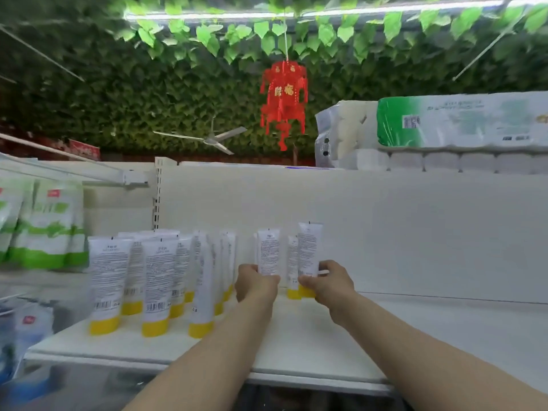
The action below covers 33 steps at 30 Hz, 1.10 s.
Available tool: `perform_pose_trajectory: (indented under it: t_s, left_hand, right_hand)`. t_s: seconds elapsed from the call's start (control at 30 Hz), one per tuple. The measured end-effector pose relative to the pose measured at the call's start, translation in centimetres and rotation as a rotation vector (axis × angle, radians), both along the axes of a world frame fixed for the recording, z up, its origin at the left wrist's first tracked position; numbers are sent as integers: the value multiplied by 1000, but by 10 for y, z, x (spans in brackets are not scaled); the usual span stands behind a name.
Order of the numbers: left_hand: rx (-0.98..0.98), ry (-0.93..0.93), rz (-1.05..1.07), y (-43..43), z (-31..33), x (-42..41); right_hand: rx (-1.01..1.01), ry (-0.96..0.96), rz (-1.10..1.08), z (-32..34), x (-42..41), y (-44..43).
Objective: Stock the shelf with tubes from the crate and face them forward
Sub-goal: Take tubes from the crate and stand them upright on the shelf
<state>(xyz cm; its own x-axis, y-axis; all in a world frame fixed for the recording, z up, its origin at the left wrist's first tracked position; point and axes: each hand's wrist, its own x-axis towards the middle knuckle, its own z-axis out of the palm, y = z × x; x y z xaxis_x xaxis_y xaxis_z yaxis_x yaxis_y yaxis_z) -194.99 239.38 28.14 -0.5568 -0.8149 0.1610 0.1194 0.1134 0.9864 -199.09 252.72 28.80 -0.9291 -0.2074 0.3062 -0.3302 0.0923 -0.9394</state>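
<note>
Several white tubes with yellow caps (155,287) stand cap-down in rows on the white shelf (311,348), their printed backs and barcodes toward me. My left hand (255,281) is shut on one upright tube (268,253) at the right end of the rows. My right hand (329,280) is shut on a taller-looking tube (309,252) just to the right of it. Another tube (293,268) stands between the two hands. The crate is not in view.
Green-and-white pouches (47,223) hang or stand to the left. Packs of toilet rolls (444,132) lie on top of the shelf unit at the right. A red lantern (283,99) hangs overhead. The shelf's right half is bare white board (444,327).
</note>
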Motion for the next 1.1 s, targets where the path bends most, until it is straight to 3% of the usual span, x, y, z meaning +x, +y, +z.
perform_pose_trajectory:
  t_s: [0.3, 1.1]
  left_hand:
    - [-49, -94, 40, -15, -11, 0]
    - [-169, -227, 44, -20, -10, 7]
  right_hand:
    - [203, -18, -120, -17, -2, -15]
    - [353, 13, -26, -23, -21, -16]
